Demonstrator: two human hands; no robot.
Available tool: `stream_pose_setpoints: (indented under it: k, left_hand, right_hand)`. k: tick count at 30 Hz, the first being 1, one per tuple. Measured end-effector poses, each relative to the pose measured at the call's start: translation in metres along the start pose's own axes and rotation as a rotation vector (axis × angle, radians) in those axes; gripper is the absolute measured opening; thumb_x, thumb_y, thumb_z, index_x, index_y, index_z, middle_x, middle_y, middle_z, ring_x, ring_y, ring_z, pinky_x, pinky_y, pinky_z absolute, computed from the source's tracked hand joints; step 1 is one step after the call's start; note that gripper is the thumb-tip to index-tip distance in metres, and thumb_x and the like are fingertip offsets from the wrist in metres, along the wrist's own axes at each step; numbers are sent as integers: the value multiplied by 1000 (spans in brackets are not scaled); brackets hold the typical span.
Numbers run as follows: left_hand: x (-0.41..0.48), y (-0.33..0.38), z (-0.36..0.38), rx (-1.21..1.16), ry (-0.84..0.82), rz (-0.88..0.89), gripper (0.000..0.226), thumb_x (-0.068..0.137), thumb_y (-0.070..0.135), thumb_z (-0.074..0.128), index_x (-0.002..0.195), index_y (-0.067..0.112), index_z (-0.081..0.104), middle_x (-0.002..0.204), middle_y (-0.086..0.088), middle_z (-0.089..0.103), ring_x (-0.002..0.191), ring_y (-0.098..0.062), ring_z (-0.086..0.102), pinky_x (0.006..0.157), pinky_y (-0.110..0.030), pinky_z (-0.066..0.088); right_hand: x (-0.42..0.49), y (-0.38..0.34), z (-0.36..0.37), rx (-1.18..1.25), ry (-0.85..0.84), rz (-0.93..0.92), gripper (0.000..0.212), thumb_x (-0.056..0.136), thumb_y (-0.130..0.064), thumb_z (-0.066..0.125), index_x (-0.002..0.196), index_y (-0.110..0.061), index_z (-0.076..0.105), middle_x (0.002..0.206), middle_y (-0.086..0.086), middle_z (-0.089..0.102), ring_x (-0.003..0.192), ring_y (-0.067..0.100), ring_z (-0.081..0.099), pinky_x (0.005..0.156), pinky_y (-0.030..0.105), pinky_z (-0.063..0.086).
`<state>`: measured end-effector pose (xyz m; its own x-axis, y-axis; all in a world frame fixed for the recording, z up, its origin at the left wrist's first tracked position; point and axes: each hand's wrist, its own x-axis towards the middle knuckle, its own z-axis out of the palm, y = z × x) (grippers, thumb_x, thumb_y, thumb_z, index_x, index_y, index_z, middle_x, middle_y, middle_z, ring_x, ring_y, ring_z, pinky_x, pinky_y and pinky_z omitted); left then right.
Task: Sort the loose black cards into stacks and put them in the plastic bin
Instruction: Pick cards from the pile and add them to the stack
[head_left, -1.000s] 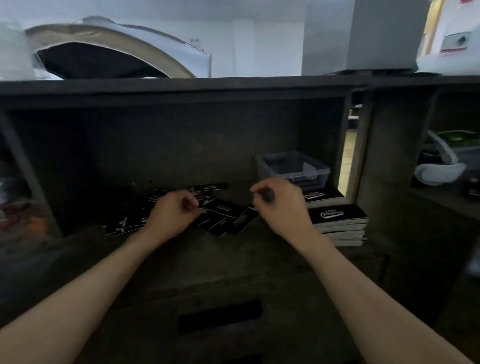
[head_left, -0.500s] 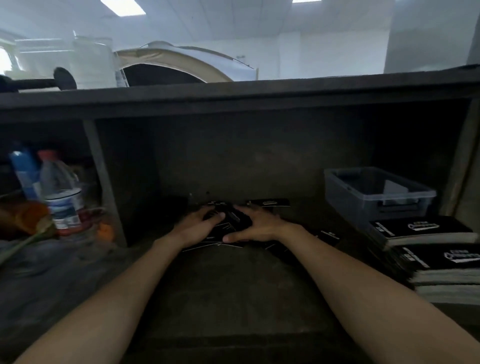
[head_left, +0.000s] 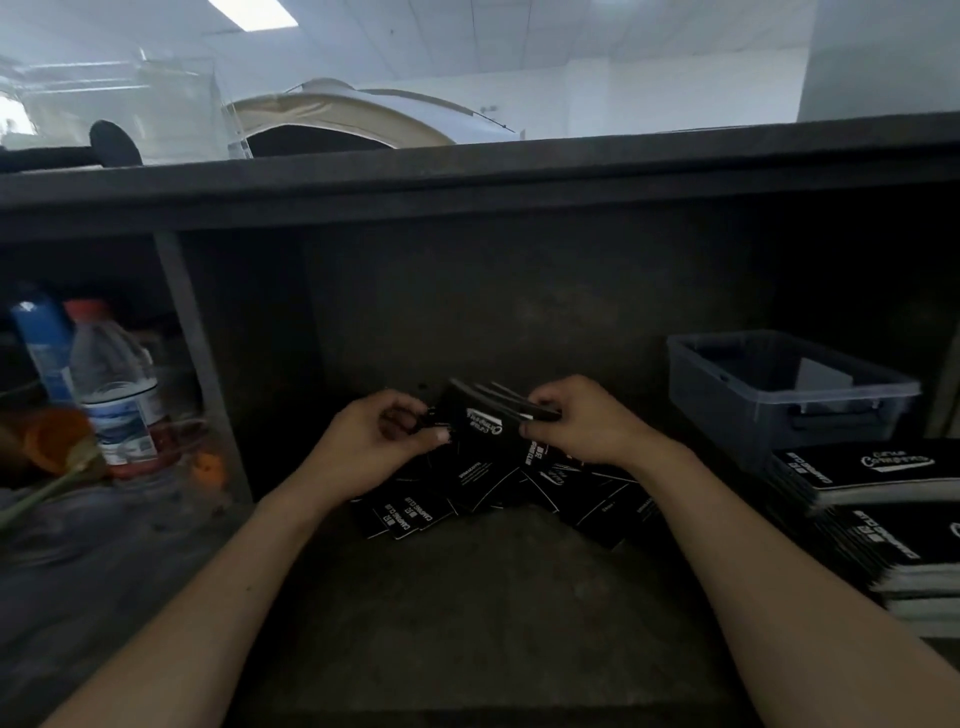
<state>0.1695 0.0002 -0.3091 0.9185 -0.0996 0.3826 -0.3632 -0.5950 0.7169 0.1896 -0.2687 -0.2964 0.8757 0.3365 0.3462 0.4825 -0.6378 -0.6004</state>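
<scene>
Cards lifted off the desk (head_left: 467, 597) into a first bundle.
Half a second ago both palms lay flat on the loose black printed cards (head_left: 410, 512); now the left grip (head_left: 374, 447) and right grip (head_left: 582, 431) pinch a fanned bundle (head_left: 480, 413) above them, ready for squaring. The translucent grey plastic bin (head_left: 727, 410) stands well right.

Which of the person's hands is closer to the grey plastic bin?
The right. The right hand grips the held cards left of the plastic bin, with a gap between; the left hand holds the same cards' far side, farther from the bin.
</scene>
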Motion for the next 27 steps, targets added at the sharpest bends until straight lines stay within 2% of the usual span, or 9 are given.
stream_pose_setpoints:
  k: [2, 4, 8, 13, 16, 18, 22, 24, 27]
  left_hand:
    - [-3, -1, 1, 26, -73, 81, 72, 64, 48, 89, 128, 39, 58, 127, 5, 61, 116, -4, 58, 101, -29, 50]
    - [-4, 1, 2, -12, -121, 131, 90, 67, 35, 88, 144, 39, 42, 139, 9, 52, 130, -1, 48, 113, -34, 42]
    - [-7, 6, -2, -173, -198, 165, 102, 71, 14, 83, 152, 42, 28, 146, 9, 49, 134, -4, 49, 108, -33, 46]
    - [-12, 16, 3, -220, -300, 228, 58, 78, -4, 80, 126, 23, 63, 120, -2, 72, 113, -14, 68, 96, -27, 54]
    - [-11, 20, 5, -221, -140, 190, 67, 72, 3, 87, 127, 31, 61, 123, 3, 69, 116, -13, 66, 94, -24, 53]
    - [-9, 23, 3, -440, -3, 47, 76, 67, 8, 90, 133, 29, 58, 123, 2, 67, 113, -14, 67, 89, -28, 56]
    - [-13, 28, 14, -647, -142, -57, 43, 84, 16, 77, 123, 14, 62, 112, -5, 75, 101, -18, 72, 73, -27, 59]
    - [-16, 31, 22, -628, -147, -69, 21, 96, 11, 64, 117, 11, 65, 108, -4, 77, 97, -16, 73, 72, -28, 60]
    - [-15, 36, 20, -722, -32, -122, 20, 98, 4, 55, 110, 15, 68, 102, -1, 78, 95, -17, 73, 73, -28, 61]
  right_hand:
    - [-3, -8, -2, 125, 35, -36, 4, 86, -10, 71, 88, -9, 69, 72, 1, 67, 55, 0, 56, 57, 21, 45]
    - [-5, -14, -8, 288, 16, -9, 12, 85, -6, 72, 96, -8, 67, 79, 5, 70, 67, 14, 63, 63, 28, 50]
    - [-12, -24, -14, 228, -290, 72, 25, 84, -10, 73, 108, -14, 68, 101, 9, 75, 89, 20, 69, 87, 37, 53]
    - [-21, -28, -2, 340, -280, 45, 32, 80, 1, 73, 109, -13, 71, 107, 13, 73, 92, 19, 68, 87, 35, 54]
    - [-20, -30, 5, 441, -178, 41, 30, 82, 2, 70, 109, -11, 69, 107, 11, 72, 93, 20, 69, 86, 33, 55]
    - [-18, -33, 10, 614, -58, 80, 26, 85, -1, 69, 109, -12, 69, 105, 9, 73, 92, 20, 70, 82, 31, 57]
    - [-15, -42, 22, 903, 78, 158, 20, 92, -3, 59, 108, -9, 69, 102, 12, 73, 88, 21, 70, 82, 32, 57]
    - [-17, -44, 27, 838, 42, 195, 22, 92, -5, 60, 111, -8, 70, 105, 14, 73, 93, 24, 70, 87, 35, 56]
    - [-16, -40, 17, 622, 53, 181, 18, 87, -11, 68, 101, -18, 76, 98, 0, 76, 92, 10, 70, 85, 23, 55]
